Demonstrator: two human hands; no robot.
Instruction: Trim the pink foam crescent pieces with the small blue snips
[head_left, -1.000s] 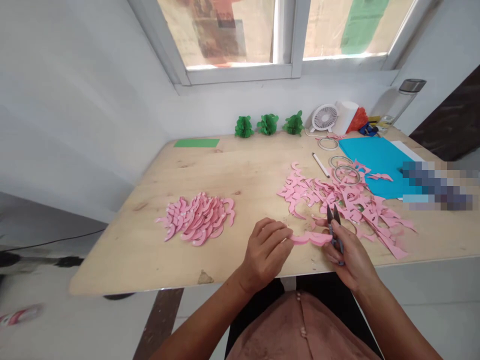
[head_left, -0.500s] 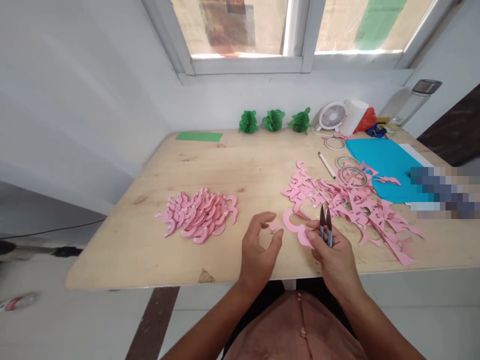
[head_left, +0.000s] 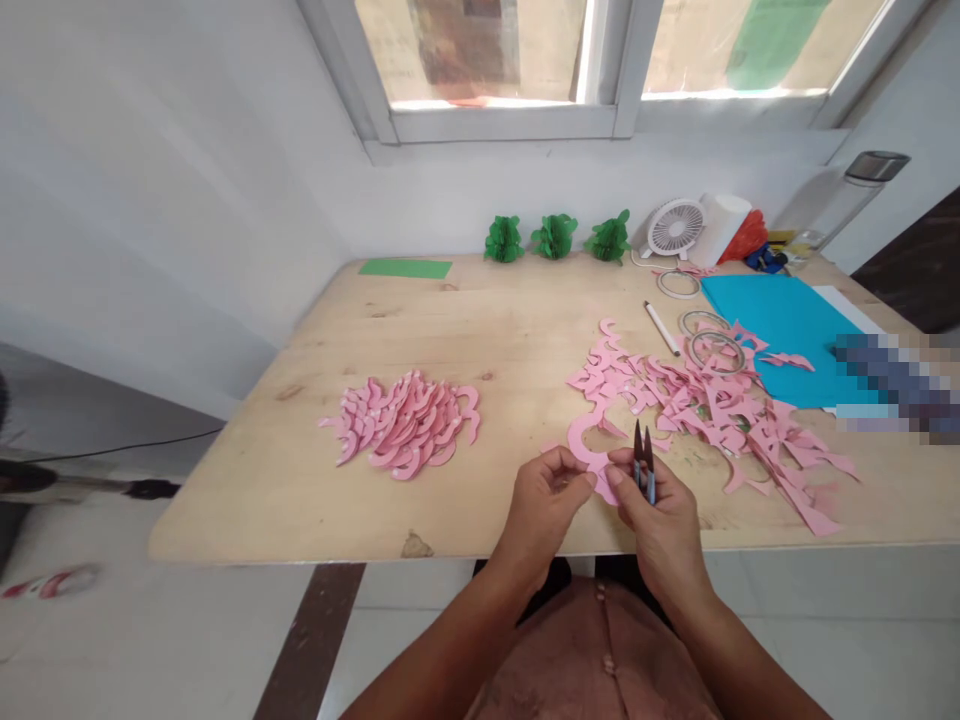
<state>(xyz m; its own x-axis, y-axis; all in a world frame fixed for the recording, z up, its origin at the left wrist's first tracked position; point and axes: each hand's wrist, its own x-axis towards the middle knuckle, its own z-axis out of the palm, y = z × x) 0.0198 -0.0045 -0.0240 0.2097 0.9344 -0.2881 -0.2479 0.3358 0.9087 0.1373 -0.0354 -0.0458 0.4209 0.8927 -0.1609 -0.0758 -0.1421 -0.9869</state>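
Pink paper piece (head_left: 577,440) is curving smoothly, flat and wavy-edged, over the near worktop (head_left: 375,330); its upper hook is opening right, its long axis running from far left to near right. Two pink heaps are lying there: loose scraps (head_left: 705,400) right, stacked curved pieces (head_left: 409,425) left. Two hands are meeting at the single piece: the left hand (head_left: 544,510) is pinching its near part, fingers together; the right hand's (head_left: 671,520) fingers are clamping it beside one pair of snips (head_left: 643,475). Three green paper ornaments (head_left: 554,237) are standing behind; three rings (head_left: 679,296) and one pen (head_left: 661,328) are resting right.
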